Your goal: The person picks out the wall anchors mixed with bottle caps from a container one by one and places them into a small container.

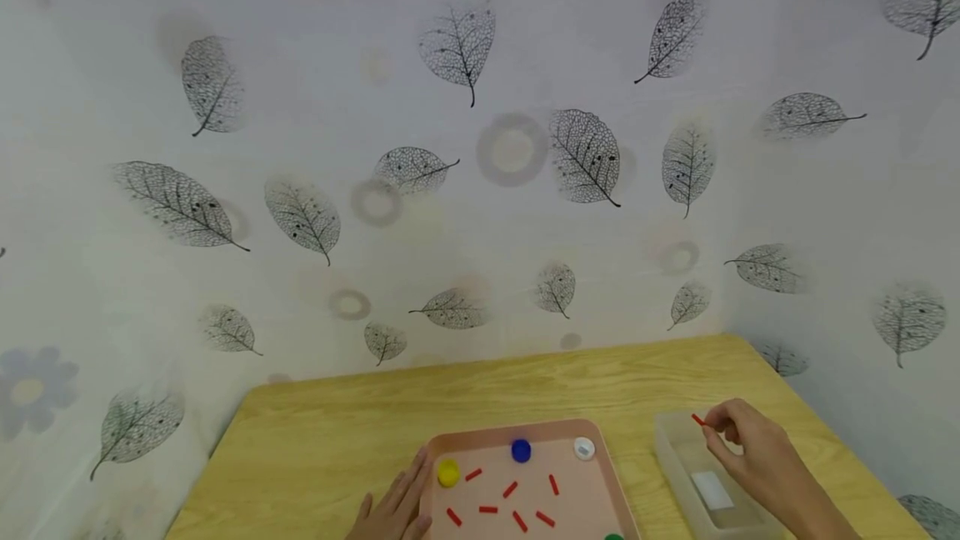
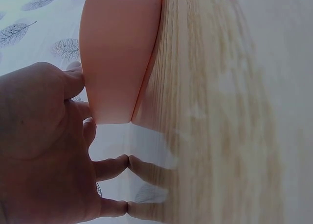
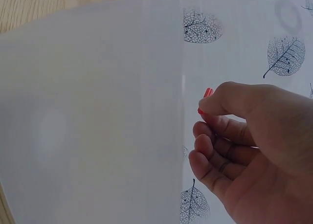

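From the head, your right hand [image 1: 750,450] pinches a red stick [image 1: 698,420], slanting far-left, at the translucent box [image 1: 677,469]'s far end, by the desk [image 1: 450,398]'s right edge. From the left wrist, your straight-fingered left hand [image 2: 51,136] touches the pink tray [image 2: 120,53].

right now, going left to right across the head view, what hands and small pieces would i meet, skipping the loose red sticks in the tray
Left hand, yellow piece, blue piece, white piece, green piece cut off by the bottom edge, held red stick, right hand.
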The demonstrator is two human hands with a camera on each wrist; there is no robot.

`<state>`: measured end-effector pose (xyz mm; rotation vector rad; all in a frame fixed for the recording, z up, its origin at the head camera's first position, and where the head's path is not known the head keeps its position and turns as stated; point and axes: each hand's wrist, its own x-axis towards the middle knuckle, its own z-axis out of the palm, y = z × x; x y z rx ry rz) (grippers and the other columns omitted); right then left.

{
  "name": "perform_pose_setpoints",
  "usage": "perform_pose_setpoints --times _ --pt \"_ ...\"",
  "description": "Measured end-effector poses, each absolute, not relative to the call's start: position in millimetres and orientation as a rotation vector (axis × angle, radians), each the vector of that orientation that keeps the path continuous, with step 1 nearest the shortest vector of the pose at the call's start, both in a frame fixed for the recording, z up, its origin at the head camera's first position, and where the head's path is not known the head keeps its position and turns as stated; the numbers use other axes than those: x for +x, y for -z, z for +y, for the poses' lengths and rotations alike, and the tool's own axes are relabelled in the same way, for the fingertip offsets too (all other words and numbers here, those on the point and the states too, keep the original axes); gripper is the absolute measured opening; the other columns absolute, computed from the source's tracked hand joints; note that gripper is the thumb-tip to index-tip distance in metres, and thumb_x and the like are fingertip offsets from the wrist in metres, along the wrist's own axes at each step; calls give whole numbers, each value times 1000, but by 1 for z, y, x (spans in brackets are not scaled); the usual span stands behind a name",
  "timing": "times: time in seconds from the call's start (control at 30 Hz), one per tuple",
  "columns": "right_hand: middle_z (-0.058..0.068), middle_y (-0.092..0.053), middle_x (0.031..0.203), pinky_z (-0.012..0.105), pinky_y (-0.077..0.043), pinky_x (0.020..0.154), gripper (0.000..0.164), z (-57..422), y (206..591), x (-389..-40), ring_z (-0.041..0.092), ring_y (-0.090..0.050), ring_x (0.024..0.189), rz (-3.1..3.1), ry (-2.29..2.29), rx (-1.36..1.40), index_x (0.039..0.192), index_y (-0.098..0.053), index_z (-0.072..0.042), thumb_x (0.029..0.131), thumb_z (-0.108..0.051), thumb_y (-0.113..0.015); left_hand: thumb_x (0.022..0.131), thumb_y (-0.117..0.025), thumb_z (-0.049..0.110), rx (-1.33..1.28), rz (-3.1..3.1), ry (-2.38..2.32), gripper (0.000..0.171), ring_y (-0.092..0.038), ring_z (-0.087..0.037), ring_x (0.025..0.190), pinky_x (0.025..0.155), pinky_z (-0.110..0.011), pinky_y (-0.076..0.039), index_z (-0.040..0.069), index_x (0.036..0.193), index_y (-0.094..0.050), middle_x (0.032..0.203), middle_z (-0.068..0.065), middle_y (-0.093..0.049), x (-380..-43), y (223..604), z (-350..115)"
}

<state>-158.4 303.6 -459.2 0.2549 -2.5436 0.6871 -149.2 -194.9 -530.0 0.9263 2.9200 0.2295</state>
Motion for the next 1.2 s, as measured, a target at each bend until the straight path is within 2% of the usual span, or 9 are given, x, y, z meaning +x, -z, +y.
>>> perform_pose_setpoints --times 0.27,0.37,0.53,0.67,0.8,0.9,1.0,1.13,1.2 --pt "-12 -54 81 27 -45 57 21 307 462 -159 -2 -45 68 -2566 -692 225 86 -60 -15 79 1 -71 74 -38 85 867 2881 -320 107 -14 -33 142 86 -80 -19 24 154 -3 159 6 7 -152 528 -196" --pt "-11 -54 80 27 -46 57 19 307 462 -159 -2 -46 68 -2572 -683 223 86 -60 -14 79 1 -71 69 -39 89 935 2901 -248 115 -9 -29 143 85 -80 -22 21 154 -3 159 2 7 -150 530 -199" --pt "-8 -53 77 27 -45 56 15 307 461 -159 0 -45 66 -2632 -678 173 86 -59 -13 82 -4 -70 69 -40 88 965 2933 -250 116 -3 -23 144 86 -78 -24 20 154 -2 159 2 8 -149 531 -200" --pt "-6 -54 77 27 -45 56 12 307 458 -158 1 -46 66 -2667 -686 151 86 -59 -12 84 -5 -69 70 -41 87 970 2917 -306 115 -5 -27 144 86 -79 -23 18 154 -2 159 1 7 -150 532 -201" --pt "-5 -55 79 28 -47 58 10 305 454 -158 3 -49 67 -2692 -691 142 87 -60 -12 84 -6 -68 90 -34 69 731 2813 -582 83 -19 -35 140 89 -81 -15 25 154 -4 159 4 -1 -162 531 -195" --pt "-5 -57 81 29 -49 60 8 302 451 -157 5 -52 69 -2714 -710 131 88 -61 -12 85 -8 -68 99 -24 56 543 2753 -727 63 -26 -40 137 90 -81 -9 30 153 -6 159 4 -8 -170 530 -189" --pt "-5 -57 82 29 -49 61 9 298 448 -156 5 -52 70 -2703 -725 144 88 -61 -13 86 -9 -68 98 -22 59 512 2743 -708 65 -25 -43 136 90 -81 -8 29 154 -7 159 0 -10 -170 529 -186" --pt "-9 -56 81 26 -48 60 14 290 446 -154 1 -50 70 -2628 -728 202 87 -60 -16 84 -7 -70 97 -22 61 514 2753 -706 65 -25 -42 137 91 -80 -6 32 153 -5 159 5 -8 -168 527 -186" --pt "-11 -55 80 24 -47 59 16 285 445 -154 -1 -48 70 -2597 -736 227 86 -60 -17 83 -6 -71 96 -27 63 631 2766 -679 71 -23 -42 137 88 -82 -10 29 154 -4 159 5 -5 -165 529 -190"
